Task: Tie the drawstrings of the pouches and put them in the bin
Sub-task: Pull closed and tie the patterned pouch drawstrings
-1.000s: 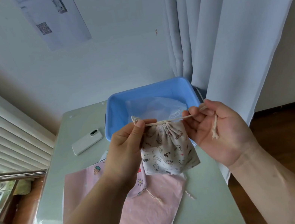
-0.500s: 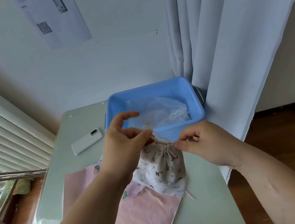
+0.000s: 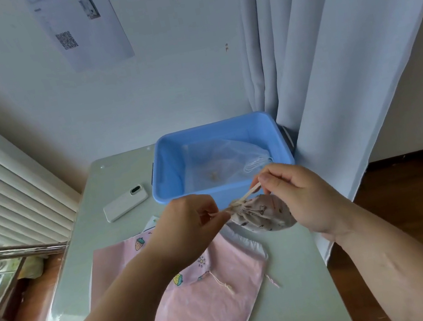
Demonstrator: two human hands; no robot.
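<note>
A small cream printed pouch (image 3: 263, 214) hangs in the air just in front of the blue bin (image 3: 227, 191), its neck gathered tight. My left hand (image 3: 188, 226) pinches one end of its beige drawstring (image 3: 249, 194) at the pouch's left. My right hand (image 3: 292, 191) pinches the other end above the neck and partly covers the pouch. Inside the bin lies a sheer white mesh pouch (image 3: 222, 162). Pink pouches (image 3: 214, 293) with fruit prints lie flat on the table beneath my arms, cords loose.
A white phone (image 3: 126, 203) lies on the grey-green table (image 3: 297, 286) left of the bin. A pale curtain (image 3: 330, 68) hangs against the bin's right side. Blinds and a metal rail are at the left; wooden floor lies past the table's right edge.
The printed pouch has shifted right and tipped sideways. My right hand rose to hold a cord end above the neck, and my left hand now pulls the other end leftward.
</note>
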